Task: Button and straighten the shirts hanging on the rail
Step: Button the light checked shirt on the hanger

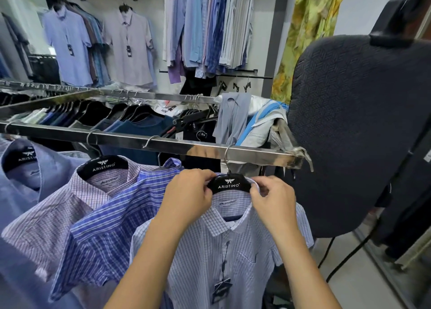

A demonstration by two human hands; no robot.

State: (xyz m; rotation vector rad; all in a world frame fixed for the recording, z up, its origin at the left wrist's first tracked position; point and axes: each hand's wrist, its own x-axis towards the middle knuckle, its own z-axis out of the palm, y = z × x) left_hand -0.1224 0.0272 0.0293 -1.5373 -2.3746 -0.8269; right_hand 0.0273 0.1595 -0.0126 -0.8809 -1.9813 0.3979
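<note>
both hands up at the collar; left hand (190, 193) and right hand (271, 198) pinch the checked shirt (210, 257) either side of its black hanger (229, 182), last on the rail (163, 143); tug unevenly and it could slip off crooked

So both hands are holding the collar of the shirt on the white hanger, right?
Nearly. The hanger is black, not white, as the head view shows. The left hand and right hand do hold the collar of the checked shirt on it.
</note>
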